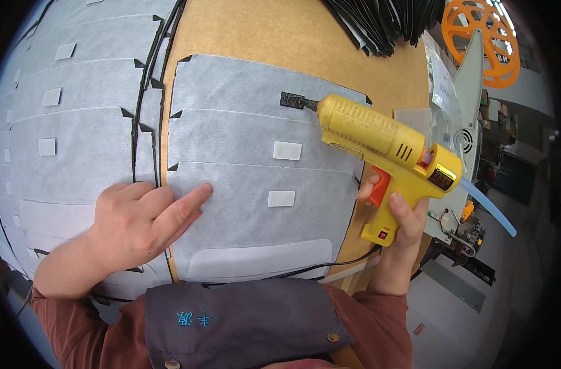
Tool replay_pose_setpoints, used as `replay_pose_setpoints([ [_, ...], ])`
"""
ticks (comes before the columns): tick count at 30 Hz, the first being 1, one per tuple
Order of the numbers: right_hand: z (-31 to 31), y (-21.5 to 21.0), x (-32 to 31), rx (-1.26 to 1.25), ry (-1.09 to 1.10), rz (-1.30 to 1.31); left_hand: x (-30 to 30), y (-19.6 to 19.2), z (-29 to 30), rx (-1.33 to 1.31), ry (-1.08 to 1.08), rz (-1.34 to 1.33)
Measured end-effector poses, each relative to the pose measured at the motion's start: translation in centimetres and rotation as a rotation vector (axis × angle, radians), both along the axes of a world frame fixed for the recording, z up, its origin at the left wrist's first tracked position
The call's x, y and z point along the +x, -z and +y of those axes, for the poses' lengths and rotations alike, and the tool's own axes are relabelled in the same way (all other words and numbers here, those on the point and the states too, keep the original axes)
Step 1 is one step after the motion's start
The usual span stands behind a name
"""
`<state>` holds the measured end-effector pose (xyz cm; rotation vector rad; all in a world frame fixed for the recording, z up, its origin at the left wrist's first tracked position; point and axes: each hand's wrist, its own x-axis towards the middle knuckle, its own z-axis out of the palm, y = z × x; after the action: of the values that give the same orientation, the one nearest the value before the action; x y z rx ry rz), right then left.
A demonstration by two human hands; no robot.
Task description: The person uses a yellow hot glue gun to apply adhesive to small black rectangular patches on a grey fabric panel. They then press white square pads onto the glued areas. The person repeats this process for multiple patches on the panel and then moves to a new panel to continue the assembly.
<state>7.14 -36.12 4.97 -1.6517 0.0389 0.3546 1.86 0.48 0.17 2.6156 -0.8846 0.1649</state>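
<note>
R hand (408,221): closed round grip of yellow plastic hot-glue gun (379,132), forefinger at red-orange trigger (380,186). Gun pos.: over R side of centre sheets, slanted, nozzle twd upper L. Blackened blocky nozzle tip (291,99) (contact w/ fabric below: can't tell). Translucent pale-blue glue stick (489,206), protruding from rear. Thin black cable (354,261), from grip base twd L along near edge of sheets.

L hand (139,215): forefinger stretched out twd R, other fingers curled; inside of curl hidden, so hold on anything: can't tell. Forefinger tip over L part of nearest centre sheet, touch unclear.

Overlapping pale grey-white fabric sheets w/ black corner tabs (231,144), centre, btwn hands & beyond. On same: small white rect. pads (281,198), qty 2, one above other. White round-cornered strip (259,258), nr edge.

Second spread of pale black-edged sheets (77,178), far L, partly under L forearm, w/ similar pads.

Beneath centre sheets: tan board surface (256,24). Upper R: bundle of thin black pieces (385,21); beyond, orange spoked wheel (480,43). Nr lower edge: dark grey apron w/ blue stitching (243,307), reddish-brown sleeves (382,320).
</note>
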Motion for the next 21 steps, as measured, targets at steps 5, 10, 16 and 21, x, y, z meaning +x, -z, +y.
replay_pose_setpoints([
  [5,-0.11,-0.16,-0.03,-0.010,-0.010,0.004,0.01,-0.08,0.01,-0.002,0.002,0.007],
  [10,0.20,0.06,0.57,0.002,-0.014,-0.019,0.04,-0.09,-0.02,-0.008,0.001,0.003],
  [16,-0.11,0.14,0.73,-0.013,-0.044,-0.005,0.03,-0.10,-0.01,-0.003,0.001,0.001],
  [21,-0.31,-0.01,0.40,-0.017,-0.034,0.009,0.07,-0.18,0.02,0.004,0.007,0.006],
])
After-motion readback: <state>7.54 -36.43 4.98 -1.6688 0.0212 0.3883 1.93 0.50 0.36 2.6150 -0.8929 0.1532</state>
